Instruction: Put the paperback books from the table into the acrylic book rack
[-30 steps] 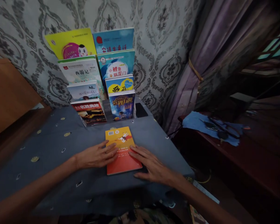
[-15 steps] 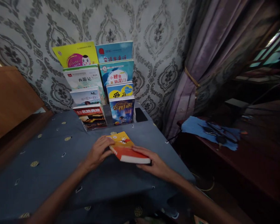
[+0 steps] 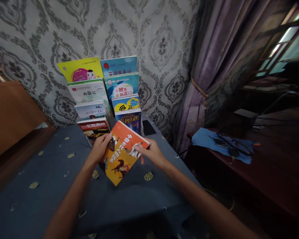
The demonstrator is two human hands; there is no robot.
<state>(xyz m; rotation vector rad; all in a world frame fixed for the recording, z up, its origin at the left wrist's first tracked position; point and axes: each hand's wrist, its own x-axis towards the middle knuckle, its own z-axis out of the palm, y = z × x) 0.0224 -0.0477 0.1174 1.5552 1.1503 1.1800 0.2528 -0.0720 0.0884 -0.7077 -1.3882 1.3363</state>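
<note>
An orange and yellow book with Chinese lettering and painted figures is held tilted above the table. My left hand grips its left edge, thumb on the cover. On the right edge my right hand is closed, its thumb pressing the cover and fingers behind. Just beyond stands a tiered rack of books in two columns. The red-topped book fronts the left column, and the dark blue book, partly covered by the held book, fronts the right.
A dark cloth with small printed motifs covers the table. A black flat object lies beside the rack. At left is a brown wooden panel; at right, a blue cloth with dark items lies on a reddish surface, near a purple curtain.
The orange and yellow book has been turned so its cover now faces me and its lettering shows. Both hands have shifted up toward the rack and now hold opposite edges. The view has tilted up slightly.
</note>
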